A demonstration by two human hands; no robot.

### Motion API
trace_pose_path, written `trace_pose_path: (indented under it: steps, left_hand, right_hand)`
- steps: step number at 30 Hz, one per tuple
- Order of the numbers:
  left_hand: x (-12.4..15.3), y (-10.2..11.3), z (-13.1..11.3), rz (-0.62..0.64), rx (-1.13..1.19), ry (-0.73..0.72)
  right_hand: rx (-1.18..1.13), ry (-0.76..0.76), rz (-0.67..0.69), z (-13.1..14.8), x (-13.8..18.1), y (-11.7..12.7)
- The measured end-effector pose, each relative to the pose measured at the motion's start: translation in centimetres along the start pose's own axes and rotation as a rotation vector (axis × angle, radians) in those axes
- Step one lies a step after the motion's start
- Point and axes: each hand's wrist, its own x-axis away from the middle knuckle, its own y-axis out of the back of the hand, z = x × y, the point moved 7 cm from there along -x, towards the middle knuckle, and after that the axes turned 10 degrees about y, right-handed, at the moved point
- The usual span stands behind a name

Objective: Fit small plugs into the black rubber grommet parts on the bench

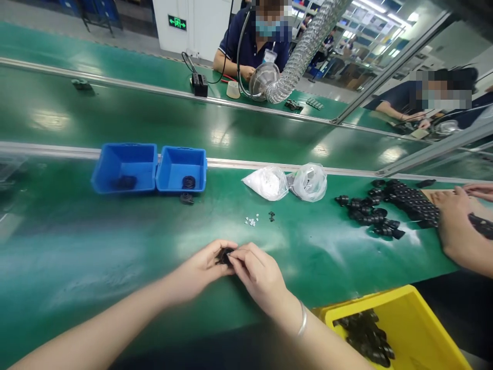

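Note:
My left hand [202, 267] and my right hand [257, 272] meet over the green table, both pinched round one small black plastic part [224, 255]. The part shows only between the fingertips. A few tiny white pieces [251, 221] and a small black piece [271, 216] lie on the table just beyond my hands. My right wrist wears a thin silver bangle [303, 319].
Two blue bins [125, 165] [181, 167] hold black rings at the back left. Two clear plastic bags [266, 182] [309, 181] lie centre. A heap of black parts [385, 208] lies right, by a co-worker's hand [454, 226]. A yellow bin [408, 308] with black parts stands near right.

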Motion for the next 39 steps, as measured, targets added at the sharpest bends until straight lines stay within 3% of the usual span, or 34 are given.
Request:
trace_pose_path:
  steps: [5,10,17,20,22,24,26,28,32,39]
  left_hand:
    - [0.3,0.5,0.4,-0.111,-0.276,-0.054]
    - [0.6,0.6,0.2,-0.173,-0.436,-0.027]
    - [1.0,0.4,-0.1,-0.139,-0.596,-0.037]
    - [0.8,0.5,0.3,-0.144,-0.563,-0.008]
    - [0.5,0.2,0.6,-0.106,-0.452,0.006]
    - [0.2,-0.4,0.8,-0.041,-0.309,0.017]
    - [0.1,-0.8,0.9,0.003,-0.208,0.037]
    - [0.0,-1.1,0.9,0.02,-0.166,0.057]
    - [-0.1,-1.2,0.7,0.03,-0.143,0.072]
    - [-0.2,-1.1,0.6,0.047,-0.125,0.076]
  right_hand:
    - [0.227,0.116,0.123,1.0,0.3,-1.0]
    - [0.356,0.23,0.151,1.9,0.4,-1.0]
    - [0.341,0.267,0.205,2.4,-0.1,-1.3]
    - [0.274,0.25,0.235,2.5,-0.3,-1.0]
    - [0.157,0.183,0.191,1.3,-0.3,0.1]
    - [0.119,0.0,0.045,-1.7,0.2,2.2]
    - [0.208,-0.24,-0.107,-5.7,1.4,4.8]
    - [0.301,-0.373,-0.127,-9.1,2.6,6.3]
    - [0.319,-0.368,-0.049,-12.5,3.1,6.7]
    - [0.268,-0.363,0.002,-12.8,2.1,6.0]
